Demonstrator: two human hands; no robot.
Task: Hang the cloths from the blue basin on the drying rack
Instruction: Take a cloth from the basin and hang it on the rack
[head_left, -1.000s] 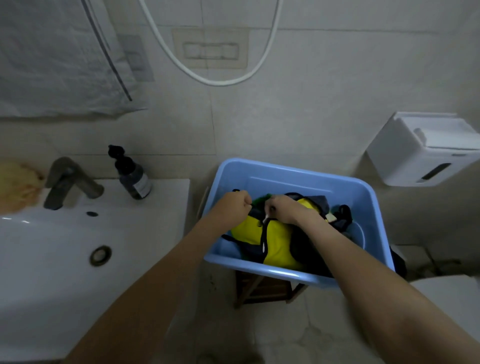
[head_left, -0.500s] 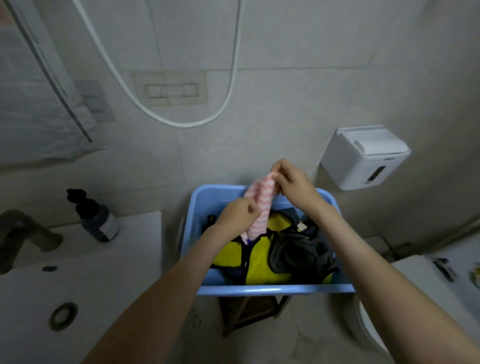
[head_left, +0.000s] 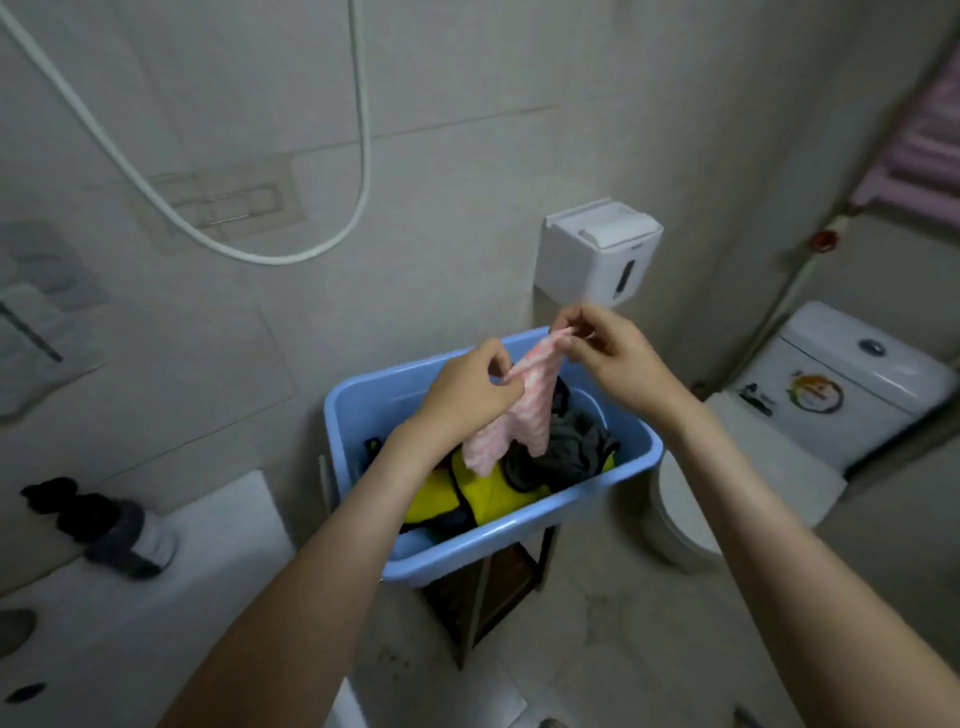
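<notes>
A pink and white cloth hangs above the blue basin. My left hand pinches its upper edge on the left. My right hand pinches the top corner, higher and to the right. Inside the basin lie a yellow cloth and a dark grey cloth. The basin stands on a dark wooden stool. A pink drying rack shows at the upper right edge, blurred.
A white sink counter with a dark pump bottle lies to the left. A white tissue box is fixed to the tiled wall behind the basin. A toilet stands on the right. A white shower hose loops overhead.
Both hands lifted the pink cloth out of the basin and spread it apart. The view swung right, bringing the toilet and the pink rack into sight.
</notes>
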